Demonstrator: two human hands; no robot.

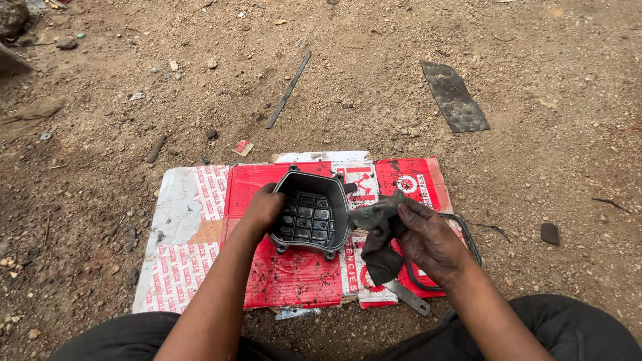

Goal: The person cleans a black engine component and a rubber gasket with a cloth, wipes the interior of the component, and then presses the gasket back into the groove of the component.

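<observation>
My left hand [262, 208] grips the left edge of a dark metal engine cover [309, 214], held tilted so its ribbed inside faces me. My right hand [428, 241] holds a dirty dark rag [378, 230] just right of the cover; whether the rag touches the cover's rim I cannot tell. Both are above a flattened red and white cardboard sheet [287, 274] lying on the dirt. A black rubber gasket loop [473, 244] lies on the cardboard, partly hidden under my right hand. A flat metal tool [409, 298] pokes out below the rag.
Sandy ground surrounds the cardboard. A thin dark metal strip [289, 90] and a flat dark metal piece [455, 97] lie farther away. Small stones and scraps are scattered about. My dark-trousered knees [568, 331] frame the bottom.
</observation>
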